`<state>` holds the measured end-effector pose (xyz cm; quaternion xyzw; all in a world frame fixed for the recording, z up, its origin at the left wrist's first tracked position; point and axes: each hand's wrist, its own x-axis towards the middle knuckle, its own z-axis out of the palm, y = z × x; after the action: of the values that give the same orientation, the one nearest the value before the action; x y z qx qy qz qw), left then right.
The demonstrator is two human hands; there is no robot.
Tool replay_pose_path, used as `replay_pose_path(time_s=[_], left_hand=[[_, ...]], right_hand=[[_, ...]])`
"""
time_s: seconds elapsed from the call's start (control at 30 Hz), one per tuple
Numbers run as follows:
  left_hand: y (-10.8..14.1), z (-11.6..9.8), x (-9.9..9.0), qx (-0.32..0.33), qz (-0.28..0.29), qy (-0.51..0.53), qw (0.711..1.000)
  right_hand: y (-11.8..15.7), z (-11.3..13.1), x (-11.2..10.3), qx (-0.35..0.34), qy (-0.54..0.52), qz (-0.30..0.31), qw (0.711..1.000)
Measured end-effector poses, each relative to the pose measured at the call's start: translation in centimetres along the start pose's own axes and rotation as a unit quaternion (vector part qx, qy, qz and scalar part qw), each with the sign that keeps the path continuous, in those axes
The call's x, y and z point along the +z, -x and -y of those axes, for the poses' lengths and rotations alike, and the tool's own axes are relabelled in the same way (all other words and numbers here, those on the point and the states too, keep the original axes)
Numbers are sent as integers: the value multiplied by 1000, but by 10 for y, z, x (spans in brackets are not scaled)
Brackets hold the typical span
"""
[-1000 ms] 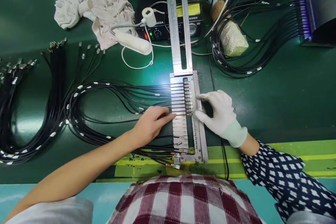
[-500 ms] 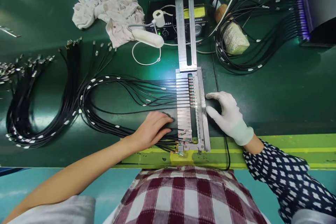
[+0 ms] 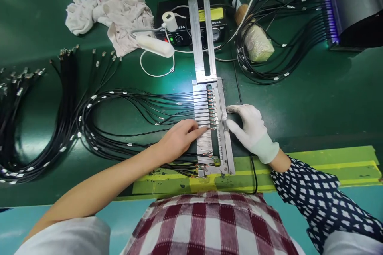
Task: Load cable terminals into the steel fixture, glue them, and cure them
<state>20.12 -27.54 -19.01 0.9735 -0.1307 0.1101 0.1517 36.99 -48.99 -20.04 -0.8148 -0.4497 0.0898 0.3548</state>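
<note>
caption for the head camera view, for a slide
Bare left hand over a slotted metal fixture lined with black cables; gloved right hand beside it.

A long, flat, silver metal holder (image 3: 205, 143) lies on the green tabletop (image 3: 314, 119), pointing near to far. Thin black cables (image 3: 143, 95) with white tags (image 3: 129, 144) curl in a big loop on its left. Some lie straight across its far part, their small shiny metal ends (image 3: 212, 105) in a row. More cable ends (image 3: 206, 154) sit messily at its near end.

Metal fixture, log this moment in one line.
Left hand: at cable end on metal fixture; right hand: gloved, open, at right edge; cables: side by side across upper part
</note>
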Motion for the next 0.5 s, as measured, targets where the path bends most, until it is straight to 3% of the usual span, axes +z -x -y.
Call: replay_pose_path(time_s=[0.2,0.5], left_hand=[[-5,1,0,-3,23,0,1000],[-6,-1,4,16,-16,36,999]], right_hand=[[-1,-1,0,-2,5,4,1000],[-2,0,0,4,16,4,1000]])
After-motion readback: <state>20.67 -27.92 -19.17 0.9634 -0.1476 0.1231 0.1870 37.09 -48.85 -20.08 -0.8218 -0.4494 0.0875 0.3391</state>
